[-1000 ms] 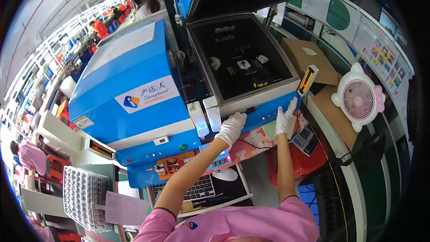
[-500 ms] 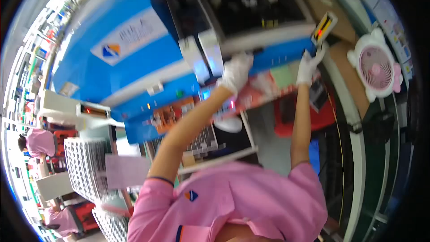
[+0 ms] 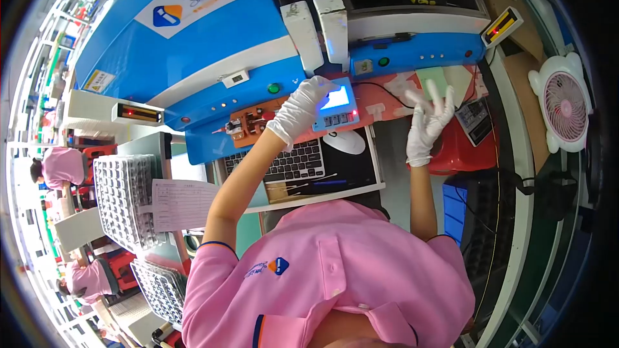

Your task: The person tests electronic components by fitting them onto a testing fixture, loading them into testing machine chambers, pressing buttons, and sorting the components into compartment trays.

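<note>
My left hand (image 3: 302, 108), in a white glove, is at the left edge of a small blue device (image 3: 335, 104) with a lit screen and several buttons. Its fingers are bent together, and their tips are partly hidden, so what they hold, if anything, cannot be made out. My right hand (image 3: 428, 124), also gloved, is raised palm up with its fingers spread and nothing in it. Behind it are a green paper (image 3: 433, 81) and a calculator (image 3: 476, 121). Left of the device sits an orange fixture (image 3: 247, 126). A white mouse (image 3: 343, 142) lies below the device, beside a keyboard (image 3: 293, 164).
Two blue machines stand at the back, the left one (image 3: 213, 32) closed. A pink and white fan (image 3: 565, 102) stands at the right. Stacked clear trays (image 3: 124, 200) and a printed form (image 3: 184, 205) are at the left. Other people in pink sit at far left.
My left hand has left the right machine's front handle and moved to the small lit device. My right hand has come away from that machine's right side. The view has tilted down.
</note>
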A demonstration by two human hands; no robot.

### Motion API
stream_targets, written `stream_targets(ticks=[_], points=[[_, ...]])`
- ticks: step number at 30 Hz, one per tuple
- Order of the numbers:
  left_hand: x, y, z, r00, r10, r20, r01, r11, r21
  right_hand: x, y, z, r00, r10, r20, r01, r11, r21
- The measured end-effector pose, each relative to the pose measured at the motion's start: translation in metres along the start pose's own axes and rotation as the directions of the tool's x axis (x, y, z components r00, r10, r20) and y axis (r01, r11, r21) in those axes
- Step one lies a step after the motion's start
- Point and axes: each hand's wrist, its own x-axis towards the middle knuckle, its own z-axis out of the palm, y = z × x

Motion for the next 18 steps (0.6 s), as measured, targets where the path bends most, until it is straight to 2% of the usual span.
stream_targets(ticks=[1,4,6,8,9,10,11,12,13,14,15,16,17,18], points=[[-0.001,-0.003,0.001,1.0,-0.001,-0.002,0.001,1.0,0.001,-0.003,-0.001,0.007,0.996,0.044,0.072,-0.052,0.993,0.107],[-0.003,-0.005,0.001,1.0,-0.022,-0.009,0.021,0.999,-0.05,-0.007,-0.015,0.036,0.98,0.092,0.174,-0.113,0.987,0.114],[-0.011,0.003,-0.017,0.995,-0.058,-0.08,0.05,0.993,-0.104,-0.012,-0.019,0.056,0.944,0.014,0.328,-0.023,0.999,0.023],[-0.026,0.021,-0.052,0.971,-0.137,-0.195,0.095,0.973,-0.21,-0.022,-0.023,0.088,0.872,0.034,0.489,-0.014,0.999,-0.045],[-0.037,0.032,-0.074,0.94,-0.252,-0.231,0.177,0.937,-0.302,-0.025,-0.027,0.103,0.798,-0.034,0.602,0.11,0.99,-0.09],[-0.052,0.039,-0.092,0.896,-0.364,-0.255,0.247,0.886,-0.393,-0.028,-0.029,0.119,0.703,-0.088,0.706,0.237,0.965,-0.116],[-0.069,0.04,-0.103,0.834,-0.452,-0.317,0.263,0.829,-0.493,-0.033,-0.032,0.138,0.701,-0.091,0.707,0.236,0.966,-0.11],[-0.086,0.039,-0.113,0.758,-0.541,-0.364,0.264,0.765,-0.588,-0.039,-0.034,0.158,0.637,-0.212,0.742,0.363,0.931,-0.046],[-0.104,0.032,-0.119,0.754,-0.544,-0.368,0.268,0.767,-0.583,-0.043,-0.034,0.172,0.555,-0.326,0.766,0.48,0.877,0.025],[-0.125,0.021,-0.121,0.666,-0.62,-0.414,0.267,0.717,-0.644,-0.047,-0.03,0.183,0.552,-0.331,0.765,0.477,0.878,0.035],[-0.145,0.012,-0.12,0.567,-0.691,-0.448,0.257,0.665,-0.701,-0.055,-0.022,0.195,0.506,-0.34,0.793,0.535,0.844,0.02],[-0.164,0.006,-0.119,0.559,-0.694,-0.454,0.263,0.667,-0.697,-0.061,-0.015,0.207,0.458,-0.346,0.819,0.592,0.806,0.01],[-0.182,0.002,-0.118,0.491,-0.749,-0.444,0.262,0.613,-0.745,-0.066,-0.01,0.217,0.407,-0.349,0.844,0.647,0.763,0.003],[-0.199,-0.001,-0.115,0.421,-0.8,-0.428,0.252,0.556,-0.792,-0.066,-0.01,0.223,0.401,-0.354,0.845,0.644,0.765,0.016]])
